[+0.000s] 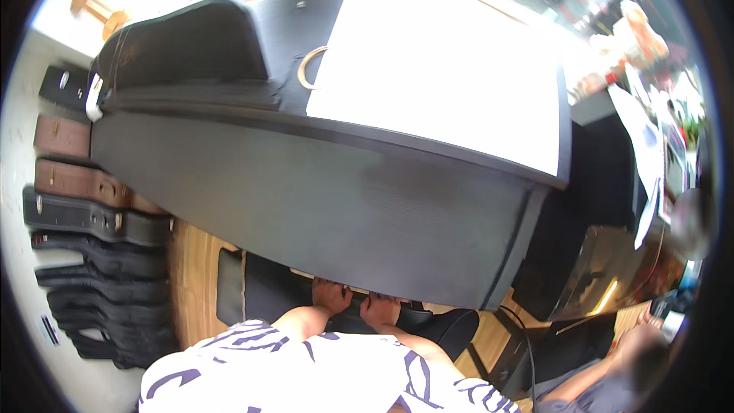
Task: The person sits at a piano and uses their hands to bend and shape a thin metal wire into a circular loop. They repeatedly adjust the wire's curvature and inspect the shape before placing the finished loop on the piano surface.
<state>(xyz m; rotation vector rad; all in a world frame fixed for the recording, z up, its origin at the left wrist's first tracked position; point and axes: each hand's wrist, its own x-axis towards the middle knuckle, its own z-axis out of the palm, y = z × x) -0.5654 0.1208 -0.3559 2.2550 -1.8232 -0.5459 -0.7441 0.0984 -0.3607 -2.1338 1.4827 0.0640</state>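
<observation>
Side by side, just below the near edge of a large dark grey desk (pixel 329 183), are my two hands. My left hand (pixel 331 297) has its fingers curled in, by a thin pale edge under the desk. A short gap to its right, my right hand (pixel 380 310) is curled as well. Their fingertips are partly hidden by the desk, and what they grip cannot be made out. Beneath and around both hands lies a black case-like object (pixel 269 289) with a rounded right end.
A black case (pixel 183 46) rests on the desk's left half, near a tan ring (pixel 304 69) and a glaring white sheet (pixel 436 69). Several dark and brown instrument cases (pixel 99 222) stand in a row at left. At lower right a person's forearm (pixel 589 382) shows, near a cable (pixel 529 344).
</observation>
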